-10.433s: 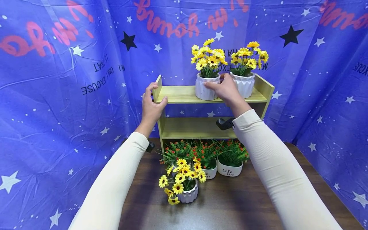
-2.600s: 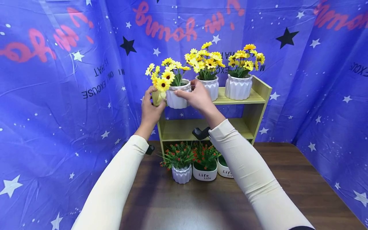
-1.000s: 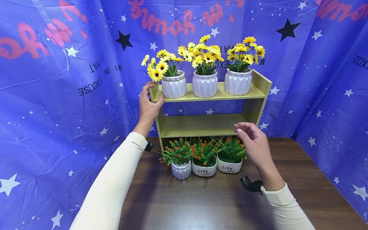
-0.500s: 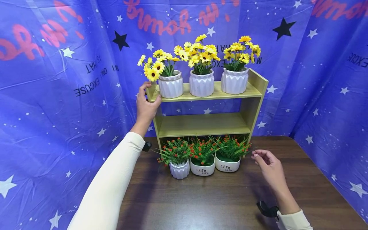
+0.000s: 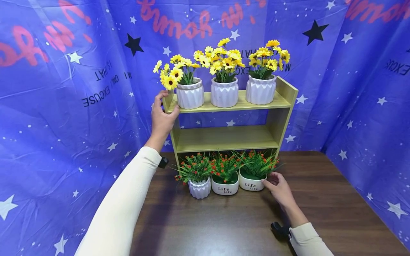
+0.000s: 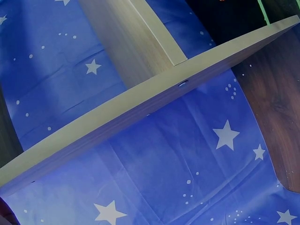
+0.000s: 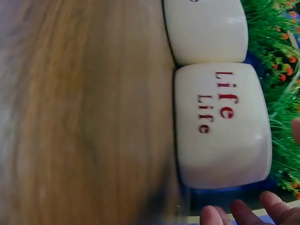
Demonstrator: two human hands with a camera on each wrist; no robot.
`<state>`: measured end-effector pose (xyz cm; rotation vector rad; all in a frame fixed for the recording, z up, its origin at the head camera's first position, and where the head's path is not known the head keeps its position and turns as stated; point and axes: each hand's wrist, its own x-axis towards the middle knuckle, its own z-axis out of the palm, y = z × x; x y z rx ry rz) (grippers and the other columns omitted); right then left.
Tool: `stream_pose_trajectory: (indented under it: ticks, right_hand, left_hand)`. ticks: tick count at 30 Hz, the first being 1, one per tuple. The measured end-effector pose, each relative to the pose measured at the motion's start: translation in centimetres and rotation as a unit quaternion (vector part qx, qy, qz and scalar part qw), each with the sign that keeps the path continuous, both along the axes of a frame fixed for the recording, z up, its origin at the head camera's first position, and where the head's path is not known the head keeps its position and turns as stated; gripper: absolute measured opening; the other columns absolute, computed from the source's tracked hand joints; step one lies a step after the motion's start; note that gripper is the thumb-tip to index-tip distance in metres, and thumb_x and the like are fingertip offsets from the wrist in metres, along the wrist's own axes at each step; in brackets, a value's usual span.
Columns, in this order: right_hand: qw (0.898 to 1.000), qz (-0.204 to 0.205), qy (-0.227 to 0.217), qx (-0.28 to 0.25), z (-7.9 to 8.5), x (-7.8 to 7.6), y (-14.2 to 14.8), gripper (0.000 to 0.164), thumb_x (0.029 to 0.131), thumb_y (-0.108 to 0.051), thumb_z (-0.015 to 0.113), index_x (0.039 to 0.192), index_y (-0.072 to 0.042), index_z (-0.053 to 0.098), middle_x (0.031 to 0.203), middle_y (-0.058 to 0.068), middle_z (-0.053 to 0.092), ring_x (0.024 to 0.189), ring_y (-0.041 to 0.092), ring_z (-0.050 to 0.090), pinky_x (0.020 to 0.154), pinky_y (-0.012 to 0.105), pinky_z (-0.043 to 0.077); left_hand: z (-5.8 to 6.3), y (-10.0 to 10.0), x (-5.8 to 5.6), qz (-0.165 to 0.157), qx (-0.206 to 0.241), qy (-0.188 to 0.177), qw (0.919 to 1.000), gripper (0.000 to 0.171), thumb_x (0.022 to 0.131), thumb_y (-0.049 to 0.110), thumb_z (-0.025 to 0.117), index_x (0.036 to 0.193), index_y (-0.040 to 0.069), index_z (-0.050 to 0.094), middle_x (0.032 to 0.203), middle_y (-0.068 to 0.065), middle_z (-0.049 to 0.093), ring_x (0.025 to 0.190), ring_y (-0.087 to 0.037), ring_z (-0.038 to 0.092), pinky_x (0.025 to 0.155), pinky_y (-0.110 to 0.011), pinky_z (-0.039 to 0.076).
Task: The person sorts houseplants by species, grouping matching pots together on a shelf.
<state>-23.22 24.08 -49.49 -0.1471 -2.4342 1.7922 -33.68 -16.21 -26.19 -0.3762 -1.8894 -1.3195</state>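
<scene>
The left hand [image 5: 162, 120] gripped the shelf [image 5: 227, 139] by its upper left side; the right hand [image 5: 280, 191], fingers parted, was beside the rightmost "Life" pot [image 5: 248, 185] on the table [image 5: 217, 227], touching or not I couldn't tell.

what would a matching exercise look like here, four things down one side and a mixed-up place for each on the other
Things
1. left hand
2. right hand
3. fluted white pot of red flowers
4. three fluted white pots of yellow flowers

Places
A. leftmost in the bottom row of pots
B. standing along the top board of the pale wooden shelf unit
C. beside the rightmost rounded white pot lettered "Life"
D. gripping the shelf unit's upper left end

Pairs: 1-D, 2-C, 3-A, 4-B
</scene>
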Motion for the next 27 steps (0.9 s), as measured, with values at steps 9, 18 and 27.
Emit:
stream_pose_trajectory:
  ticks: [9, 18, 27]
  right_hand:
    - [1.000, 0.023, -0.002, -0.005, -1.5, -1.5, -0.9, 0.080, 0.090, -0.020, 0.074, 0.146, 0.010, 0.025, 0.141, 0.034, 0.043, 0.131, 0.041, 0.043, 0.103, 0.046, 0.039]
    - [1.000, 0.015, 0.003, -0.012, -2.1, -1.9, -2.1, 0.084, 0.087, -0.021, 0.077, 0.146, 0.008, 0.023, 0.144, 0.031, 0.038, 0.134, 0.037, 0.035, 0.112, 0.048, 0.026]
    - [1.000, -0.017, 0.009, -0.018, -2.1, -2.2, -2.4, 0.082, 0.086, -0.016, 0.078, 0.145, 0.009, 0.026, 0.143, 0.031, 0.040, 0.134, 0.036, 0.036, 0.113, 0.046, 0.026]
  left_hand:
    - [-0.1, 0.0, -0.2, 0.001, 0.007, 0.001, 1.0000, 0.049, 0.082, 0.011, 0.072, 0.125, 0.002, 0.051, 0.141, 0.005, 0.053, 0.126, -0.021, 0.045, 0.104, -0.039, 0.033]
    - [-0.2, 0.0, -0.2, 0.003, 0.002, -0.005, 1.0000, 0.050, 0.082, 0.012, 0.072, 0.126, 0.003, 0.051, 0.141, 0.005, 0.053, 0.125, -0.022, 0.045, 0.104, -0.038, 0.033]
    - [-0.1, 0.0, -0.3, 0.000, 0.005, 0.000, 1.0000, 0.049, 0.082, 0.011, 0.072, 0.126, 0.004, 0.051, 0.141, 0.007, 0.053, 0.123, -0.022, 0.046, 0.103, -0.040, 0.035]
